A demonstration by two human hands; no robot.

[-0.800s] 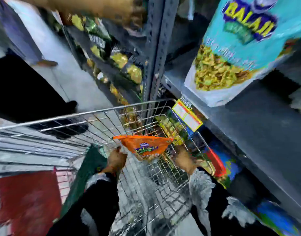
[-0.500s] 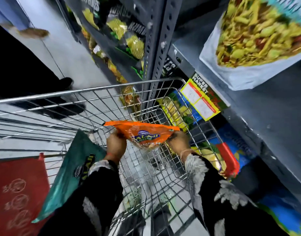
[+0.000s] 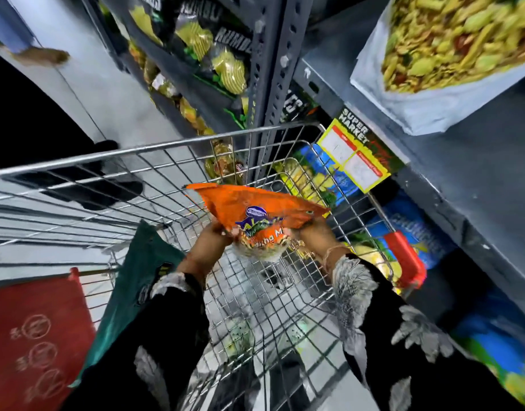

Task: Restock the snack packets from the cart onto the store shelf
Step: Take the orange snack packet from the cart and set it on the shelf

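Note:
An orange snack packet [image 3: 252, 210] hangs above the wire cart [image 3: 154, 149], held from both sides. My left hand [image 3: 209, 246] grips its lower left edge and my right hand [image 3: 317, 240] grips its lower right edge. A dark green packet [image 3: 136, 280] leans against the cart's left side. The grey store shelf [image 3: 478, 185] runs along the right, with a large white-and-blue snack packet [image 3: 433, 108] lying on it.
A grey shelf upright [image 3: 270, 72] stands just beyond the cart. Black chip packets [image 3: 213, 54] fill the shelves at the back. Blue packets [image 3: 415, 232] sit on the lower right shelf, by a yellow price tag [image 3: 353, 157]. A red cart flap [image 3: 32, 336] is at lower left. Someone's dark shoe [image 3: 107, 188] rests on the floor.
Both hands have lifted the orange packet higher over the cart and closed in on its lower edge. The view has tilted down, so the shelf packet shows less.

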